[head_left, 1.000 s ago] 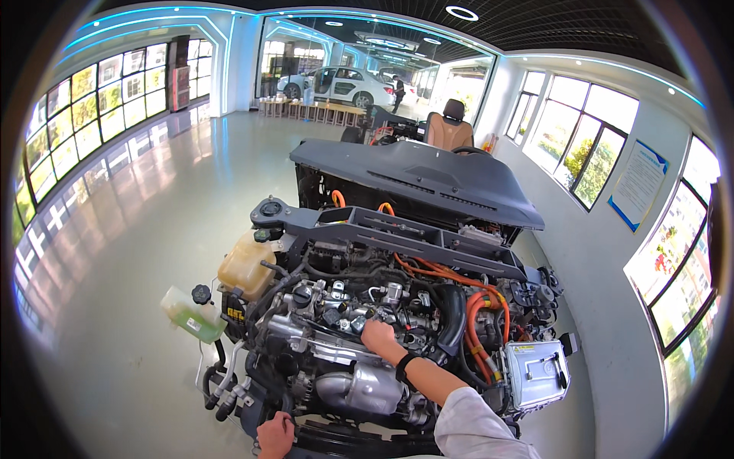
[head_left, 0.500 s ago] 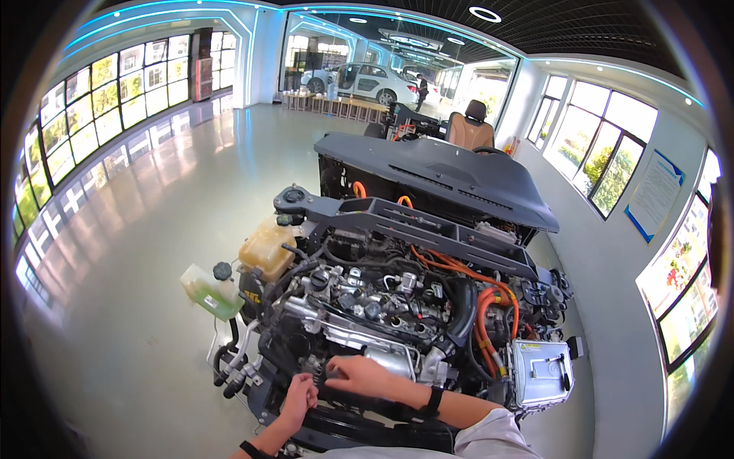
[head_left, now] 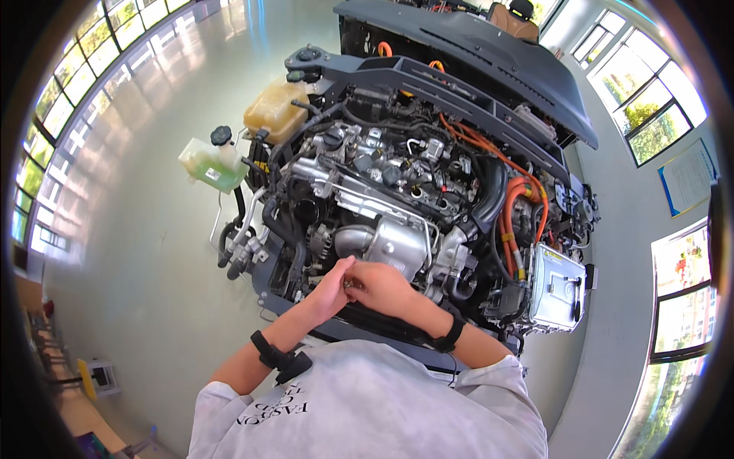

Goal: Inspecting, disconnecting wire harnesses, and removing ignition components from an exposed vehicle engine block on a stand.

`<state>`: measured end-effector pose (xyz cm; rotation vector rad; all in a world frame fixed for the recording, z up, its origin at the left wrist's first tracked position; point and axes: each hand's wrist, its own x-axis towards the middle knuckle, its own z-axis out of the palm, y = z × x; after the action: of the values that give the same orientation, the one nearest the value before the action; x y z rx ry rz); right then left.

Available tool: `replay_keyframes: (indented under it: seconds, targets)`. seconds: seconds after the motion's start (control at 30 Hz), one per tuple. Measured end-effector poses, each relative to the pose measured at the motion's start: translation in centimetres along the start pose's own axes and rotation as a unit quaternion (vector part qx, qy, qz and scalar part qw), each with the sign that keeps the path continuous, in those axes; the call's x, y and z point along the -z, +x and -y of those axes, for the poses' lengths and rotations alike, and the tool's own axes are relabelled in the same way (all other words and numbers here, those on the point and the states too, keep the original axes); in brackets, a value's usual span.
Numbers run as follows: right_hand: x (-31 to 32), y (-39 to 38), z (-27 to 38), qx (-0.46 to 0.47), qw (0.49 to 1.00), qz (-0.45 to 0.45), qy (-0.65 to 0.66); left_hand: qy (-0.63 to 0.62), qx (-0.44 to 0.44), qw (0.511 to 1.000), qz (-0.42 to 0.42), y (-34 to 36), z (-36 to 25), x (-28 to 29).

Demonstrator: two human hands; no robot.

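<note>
While both hands sat apart on the engine half a sec ago, they're now together at the front edge of the engine (head_left: 397, 191), just below the silver heat shield (head_left: 394, 245). Left hand (head_left: 330, 289) comes in from 7 o'clock, fingers curled, tips pressed against the right hand (head_left: 380, 288), which comes in from 4 o'clock. Fingertips of both meet on something tiny and metallic (head_left: 348, 283); too small to tell what, looks pinched btwn them. Black bands on both wrists. Camera has dipped vs earlier frame: engine fills more of the view, person's grey shirt now at 6 o'clock. Yellowish reservoir (head_left: 277, 111) at 11 o'clock of the engine, green-fluid tank (head_left: 205, 163) at 9–10 o'clock, orange cables (head_left: 514, 206) at 3 o'clock, silver box (head_left: 556, 287) at 4 o'clock. Dark raised hood (head_left: 474, 46) at 12 o'clock.
</note>
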<state>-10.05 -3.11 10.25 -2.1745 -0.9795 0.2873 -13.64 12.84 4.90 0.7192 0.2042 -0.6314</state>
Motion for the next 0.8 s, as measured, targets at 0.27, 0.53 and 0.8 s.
replay_keyframes:
  seconds: [0.27,0.53,0.8]
  targets:
    - [4.4,0.4,-3.9,-0.094,0.989,-0.081,0.081,0.163,-0.035,0.982,-0.093,2.6,-6.3,0.4]
    - [5.2,-2.6,-3.1,-0.081,0.989,-0.085,0.085,0.618,-0.198,0.756,-0.085,13.8,-13.5,4.7]
    - [8.1,-1.1,-8.9,-0.173,0.973,-0.132,0.080,0.839,-0.363,0.400,-0.067,20.5,-15.6,5.7]
